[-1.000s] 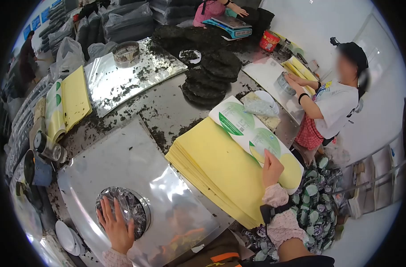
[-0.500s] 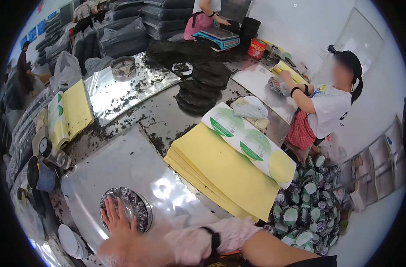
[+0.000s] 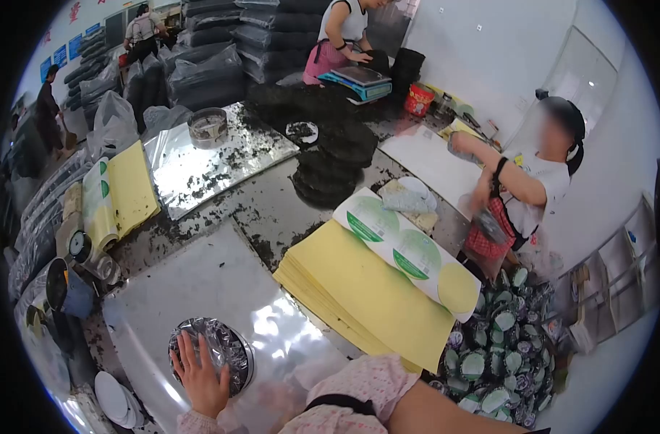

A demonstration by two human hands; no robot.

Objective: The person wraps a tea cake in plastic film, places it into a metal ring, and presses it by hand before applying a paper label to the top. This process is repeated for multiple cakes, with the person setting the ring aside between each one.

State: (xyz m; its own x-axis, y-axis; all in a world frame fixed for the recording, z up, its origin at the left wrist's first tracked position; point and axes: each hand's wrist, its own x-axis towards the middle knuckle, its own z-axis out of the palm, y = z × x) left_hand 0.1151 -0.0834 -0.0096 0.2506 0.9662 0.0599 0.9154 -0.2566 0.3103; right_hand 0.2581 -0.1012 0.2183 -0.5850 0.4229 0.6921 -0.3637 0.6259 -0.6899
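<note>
L hand [image 3: 203, 380], fingers spread, rests on round plastic-wrapped bundle [image 3: 213, 354], flat side up, no clear long axis, on metal sheet [image 3: 149, 289]. R hand blurred, fingers can't tell. Green-printed label sheet [image 3: 406, 253] runs diagonally; text illegible.

Smooth, glossy metal-looking sheets [image 3: 171, 289] at near left and far left, with wrinkled, shiny clear plastic [image 3: 218, 340] over a dark round bundle [image 3: 232, 362] on the near one. Matt, smooth yellow paper [image 3: 366, 289] near the middle, under a smooth paper-like strip [image 3: 377, 217] printed green and white; beyond, rough, matt black discs [image 3: 330, 177]. Crinkled, glossy plastic bags [image 3: 207, 72] at far left, and soft checked cloth [image 3: 489, 235] at right.
</note>
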